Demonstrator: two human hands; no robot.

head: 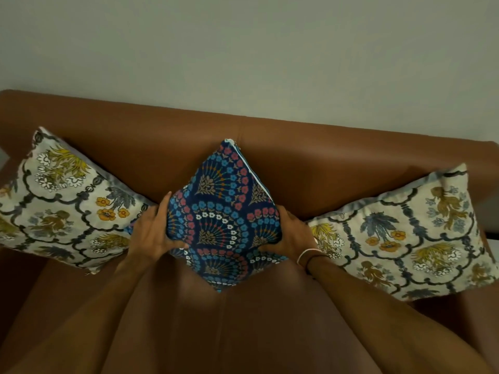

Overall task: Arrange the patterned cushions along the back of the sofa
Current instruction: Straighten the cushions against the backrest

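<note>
A dark blue cushion (224,211) with red, blue and white flower arcs stands on one corner at the middle of the brown leather sofa (324,157), its top corner against the backrest. My left hand (151,230) grips its left side and my right hand (290,233) grips its right side. A cream floral cushion (62,203) leans against the backrest at the left. A matching cream floral cushion (410,233) leans at the right, close to my right wrist.
A plain pale wall (243,49) rises behind the sofa. The brown seat (216,333) stretches toward me between my forearms. Armrests show at both ends. My right wrist wears a light band and a dark band.
</note>
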